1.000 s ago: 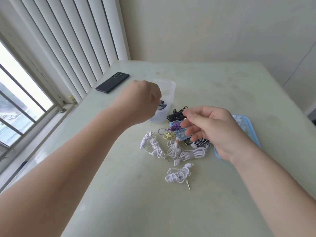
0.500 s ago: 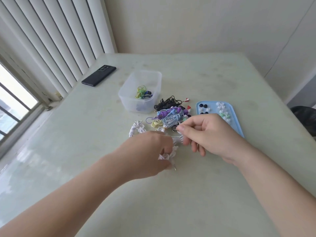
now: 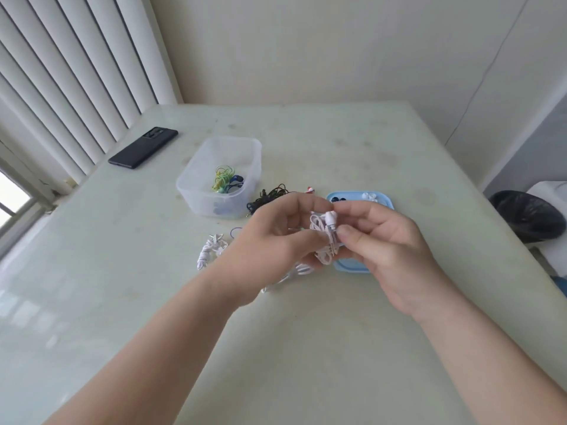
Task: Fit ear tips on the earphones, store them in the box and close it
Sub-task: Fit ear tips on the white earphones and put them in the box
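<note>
Head view: left hand [image 3: 276, 240] and right hand [image 3: 389, 250] both pinch the white earphones [image 3: 321, 230], held above the table before the blue tray [image 3: 349, 266]; tip-fitting appears in hand, next needing a tip [image 3: 369, 196] from that tray.

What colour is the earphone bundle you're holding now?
White, earbud and cord alike; the coiled earphone bundle shows best in the head view.

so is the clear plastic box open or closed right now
Open. The clear rectangular plastic box has no lid on it, and coiled green and blue earphones show inside from above.
</note>
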`<state>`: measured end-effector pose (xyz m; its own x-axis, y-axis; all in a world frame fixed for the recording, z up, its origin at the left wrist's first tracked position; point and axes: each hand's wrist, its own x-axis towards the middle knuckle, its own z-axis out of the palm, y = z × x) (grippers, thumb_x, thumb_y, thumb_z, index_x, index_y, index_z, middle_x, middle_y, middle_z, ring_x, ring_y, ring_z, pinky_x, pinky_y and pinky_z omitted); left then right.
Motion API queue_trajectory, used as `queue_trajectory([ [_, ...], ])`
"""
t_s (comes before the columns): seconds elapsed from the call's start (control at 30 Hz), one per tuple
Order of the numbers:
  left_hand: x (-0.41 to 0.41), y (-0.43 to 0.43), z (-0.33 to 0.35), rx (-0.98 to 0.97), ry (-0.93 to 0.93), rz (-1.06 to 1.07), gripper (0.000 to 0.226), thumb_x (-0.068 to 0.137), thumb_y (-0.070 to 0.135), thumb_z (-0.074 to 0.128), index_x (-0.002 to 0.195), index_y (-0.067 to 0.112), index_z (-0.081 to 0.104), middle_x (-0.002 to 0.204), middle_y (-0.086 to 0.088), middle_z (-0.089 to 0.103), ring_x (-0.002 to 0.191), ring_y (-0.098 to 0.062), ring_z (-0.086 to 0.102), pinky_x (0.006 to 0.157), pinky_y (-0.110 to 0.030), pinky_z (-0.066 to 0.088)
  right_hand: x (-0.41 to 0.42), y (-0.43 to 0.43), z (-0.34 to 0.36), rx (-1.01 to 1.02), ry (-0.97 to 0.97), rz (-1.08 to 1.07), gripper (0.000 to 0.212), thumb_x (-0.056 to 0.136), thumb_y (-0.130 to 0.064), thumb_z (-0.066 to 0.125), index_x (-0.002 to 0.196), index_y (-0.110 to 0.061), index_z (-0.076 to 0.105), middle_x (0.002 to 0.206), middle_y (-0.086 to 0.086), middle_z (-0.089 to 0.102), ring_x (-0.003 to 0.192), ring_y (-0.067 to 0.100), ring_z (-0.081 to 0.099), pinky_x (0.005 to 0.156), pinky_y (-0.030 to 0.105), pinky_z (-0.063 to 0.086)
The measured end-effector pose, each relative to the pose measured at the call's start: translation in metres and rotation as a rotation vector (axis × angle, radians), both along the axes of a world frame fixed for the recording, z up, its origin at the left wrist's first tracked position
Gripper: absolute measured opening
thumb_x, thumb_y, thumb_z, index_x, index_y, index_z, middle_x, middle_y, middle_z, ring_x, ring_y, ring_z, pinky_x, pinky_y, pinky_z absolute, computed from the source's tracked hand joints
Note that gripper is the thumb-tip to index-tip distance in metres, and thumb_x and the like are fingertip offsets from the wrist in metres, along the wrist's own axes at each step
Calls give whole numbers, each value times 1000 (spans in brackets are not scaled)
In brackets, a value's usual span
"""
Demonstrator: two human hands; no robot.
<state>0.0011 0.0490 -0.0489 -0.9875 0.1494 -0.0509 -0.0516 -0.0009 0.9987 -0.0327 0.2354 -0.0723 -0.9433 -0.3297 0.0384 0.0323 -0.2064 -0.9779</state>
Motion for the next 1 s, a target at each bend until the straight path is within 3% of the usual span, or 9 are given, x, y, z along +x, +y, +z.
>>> queue_trajectory([
  [0.13, -7, 8, -17, 141, -26, -8, 26, 87, 4, 64, 112, 9, 71, 101, -17, 71, 95, -55, 66, 62, -32, 52, -7, 4, -1, -12, -4, -97, 24, 78, -12, 74, 100, -3, 71, 96, 17, 77, 85, 27, 73, 74, 32, 58],
  [0.17, -8, 9, -20, 181, -40, 4, 29, 85, 3, 62, 112, 10, 71, 101, -17, 70, 93, -54, 65, 59, -30, 50, -8, 4, -2, -5, 3, -106, 23, 77, -12, 75, 98, -3, 71, 95, 17, 77, 84, 26, 73, 73, 31, 58],
  [0.3, -8, 10, -26, 294, -73, 20, 37, 83, 2, 58, 117, 6, 70, 96, -15, 68, 77, -26, 70, 55, -29, 47, -10, 4, -6, 24, 42, -117, 10, 86, 2, 73, 93, -5, 72, 92, 14, 78, 82, 22, 73, 74, 27, 57],
  [0.43, -6, 14, -29, 209, 2, 103, 14, 100, 8, 66, 110, 1, 72, 83, -18, 68, 63, -18, 68, 52, -27, 46, -11, 5, -8, 29, 84, -120, 16, 85, 6, 73, 97, -5, 73, 95, 16, 77, 87, 23, 71, 74, 26, 56],
  [0.6, -5, 17, -35, 221, 35, 130, 8, 98, 15, 69, 97, 7, 72, 80, -10, 74, 68, -24, 69, 65, -33, 54, -12, 6, -11, 86, 125, -83, 26, 88, 5, 69, 111, -5, 74, 102, 25, 73, 90, 24, 71, 81, 29, 57],
  [0.7, -4, 18, -35, 281, 27, 128, 8, 98, 17, 70, 92, 11, 71, 85, -14, 75, 79, -30, 71, 65, -31, 54, -12, 6, -8, 82, 105, -82, 20, 82, -6, 73, 102, -5, 76, 93, 22, 76, 82, 25, 72, 78, 30, 58],
  [0.77, -4, 20, -36, 290, 18, 144, 8, 97, 19, 72, 93, 12, 71, 85, -12, 74, 75, -26, 69, 65, -29, 51, -14, 7, -8, 74, 105, -98, 19, 79, -11, 75, 96, -3, 76, 87, 24, 74, 77, 30, 69, 75, 36, 58],
  [0.9, -5, 15, -38, 293, 1, 166, 16, 88, 32, 74, 93, 17, 72, 88, -10, 68, 77, -29, 58, 73, -46, 47, -11, 3, -9, 98, 94, -127, 7, 80, -19, 81, 80, -12, 79, 71, 14, 68, 66, 25, 61, 61, 32, 52],
  [1.0, -6, 14, -37, 266, 33, 158, 12, 91, 31, 74, 94, 19, 73, 89, -7, 73, 79, -27, 63, 73, -48, 50, -7, -2, -11, 132, 103, -157, 14, 86, -23, 76, 79, -11, 76, 68, 10, 66, 60, 23, 57, 56, 30, 48],
])
